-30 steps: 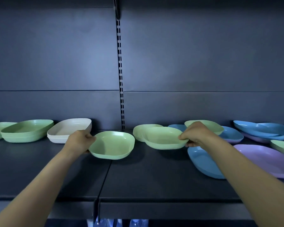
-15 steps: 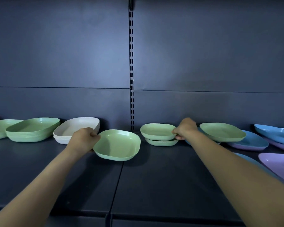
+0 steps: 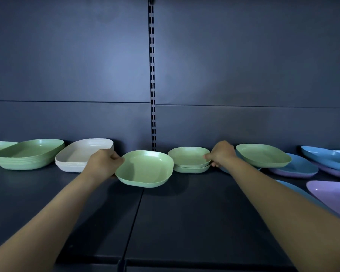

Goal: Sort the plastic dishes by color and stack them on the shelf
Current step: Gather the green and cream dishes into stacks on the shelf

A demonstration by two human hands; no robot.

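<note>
- The dark metal shelf (image 3: 185, 213) bears the sorted piles.
- The pale green square plastic plate (image 3: 188, 157), which was in the air a second ago, now sits on a matching green plate (image 3: 191, 169). This starts a new pile.
- The right grip (image 3: 221, 154) still pinches its right rim.
- The left grip (image 3: 104, 163) stays clenched on the left rim of another green square plastic plate (image 3: 145, 169), raised just left of that pile. That plate probably goes on next.

It looked like a shop: a dark metal shelf (image 3: 185, 213) with plain back panels (image 3: 67, 65) and a slotted upright (image 3: 151, 75) carried rows of identical plastic dishes (image 3: 29, 156) in green, white, blue and purple.
</note>
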